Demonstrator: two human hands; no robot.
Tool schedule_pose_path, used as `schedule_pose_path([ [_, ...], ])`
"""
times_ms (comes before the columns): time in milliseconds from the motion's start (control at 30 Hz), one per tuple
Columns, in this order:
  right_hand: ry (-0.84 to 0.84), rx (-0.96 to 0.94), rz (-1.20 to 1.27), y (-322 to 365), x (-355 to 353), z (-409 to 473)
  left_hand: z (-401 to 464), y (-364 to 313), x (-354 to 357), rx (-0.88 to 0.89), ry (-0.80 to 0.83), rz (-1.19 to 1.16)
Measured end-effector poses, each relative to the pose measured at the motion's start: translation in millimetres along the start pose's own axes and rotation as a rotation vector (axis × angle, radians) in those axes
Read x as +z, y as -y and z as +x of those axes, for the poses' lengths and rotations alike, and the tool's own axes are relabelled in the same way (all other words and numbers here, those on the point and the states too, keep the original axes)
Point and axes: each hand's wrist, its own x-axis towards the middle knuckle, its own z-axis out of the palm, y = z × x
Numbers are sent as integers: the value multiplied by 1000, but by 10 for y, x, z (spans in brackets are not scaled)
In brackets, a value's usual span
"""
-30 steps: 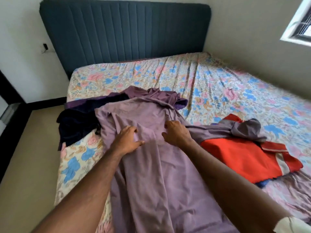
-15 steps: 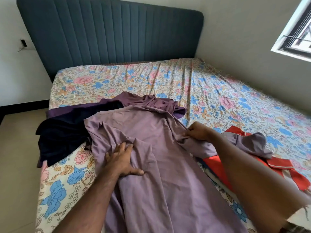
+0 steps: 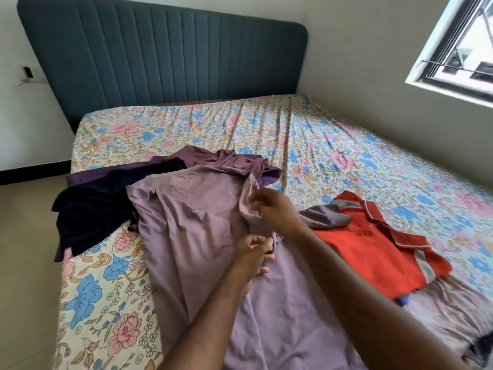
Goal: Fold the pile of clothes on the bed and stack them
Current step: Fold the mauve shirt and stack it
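Mauve garment [image 3: 192, 236] fold pinched (lifted) by right hand [image 3: 274, 209].

You have a padded dark blue headboard [image 3: 165, 57] with vertical channels across the upper left of the frame, set against a pale wall [image 3: 354, 49]. Below it the bed [image 3: 333, 145], covered in a sheet printed with pink and blue flowers, fills the middle and right. At the upper right you see a window [image 3: 464, 49] with a dark frame and a white surround, and daylight comes in through it. At the far left, a wall socket [image 3: 27, 72] sits on the white wall beside the headboard, with a thin cable hanging from it. A dark skirting strip [image 3: 32, 173] runs along the wall's foot above a beige floor [image 3: 26, 263] at the lower left.
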Motion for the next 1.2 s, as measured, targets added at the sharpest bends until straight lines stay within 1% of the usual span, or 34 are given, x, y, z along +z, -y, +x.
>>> schedule_pose_path([
  [67, -104, 57, -204, -339, -319, -99, 88, 118, -7, -4, -127, -19],
  [100, -125, 137, -329, -525, -499, -124, 103, 136, -25, 6, -162, 4],
  [167, -65, 274, -542, -886, -787, -83, 110, 152, -50, 63, -216, 94],
  [200, 2, 300, -604, -990, -882, -34, 98, 161, -69, 99, -232, 149],
  [267, 152, 297, -720, -1083, -963, 41, 48, 155, -87, 143, -224, 228],
  [300, 161, 265, -746, -1059, -970, 54, 37, 150, -92, 156, -208, 263],
  [333, 126, 249, -766, -1042, -965, 89, 41, 143, -100, 194, -198, 303],
  [367, 55, 232, -788, -956, -965, 88, 25, 112, -102, 228, -201, 358],
  [433, -114, 152, -758, -699, -928, 111, 21, 57, -153, 295, -211, 457],
  [467, -194, 97, -706, -530, -867, 95, 28, 7, -182, 338, -216, 507],
  [500, -246, 47, -611, -341, -768, 44, 52, -57, -210, 343, -227, 554],
  [533, -242, -30, -491, -138, -649, -26, 85, -103, -246, 361, -239, 571],
  [567, -177, -134, -359, 40, -508, -102, 97, -172, -255, 364, -234, 556],
  [600, -64, -233, -246, 177, -367, -184, 97, -245, -255, 415, -212, 479],
  [633, 46, -306, -168, 282, -237, -288, 99, -313, -256, 413, -222, 380],
  [667, 86, -348, -103, 290, -130, -354, 41, -420, -221, 382, -198, 178],
  [700, 42, -366, -48, 241, -55, -398, 60, -509, -219, 327, -206, -8],
  [733, -60, -348, 3, 130, 2, -422, 71, -609, -243, 287, -260, -130],
  [767, -180, -268, 29, -16, 34, -451, 102, -700, -318, 255, -311, -159],
  [800, -246, -133, 11, -187, 55, -486, 117, -800, -399, 221, -341, -193],
  [833, -226, 18, -68, -366, 95, -536, 135, -912, -532, 195, -340, -237],
  [867, -157, 145, -191, -548, 146, -600, 146, -1025, -681, 206, -337, -300],
  [900, -99, 216, -315, -709, 208, -685, 129, -1152, -855, 235, -348, -363],
  [967, -93, 257, -532, -934, 304, -831, 77, -1413, -1284, 318, -403, -457],
  [1033, -119, 344, -660, -956, 309, -920, -15, -1625, -1752, 395, -444, -514],
  [1100, -93, 458, -627, -902, 250, -879, -81, -1731, -2178, 412, -475, -526],
  [1167, -37, 542, -438, -786, 129, -783, -128, -1732, -2428, 409, -464, -514],
  [1200, -39, 532, -355, -719, 73, -747, -142, -1703, -2484, 394, -456, -516],
])
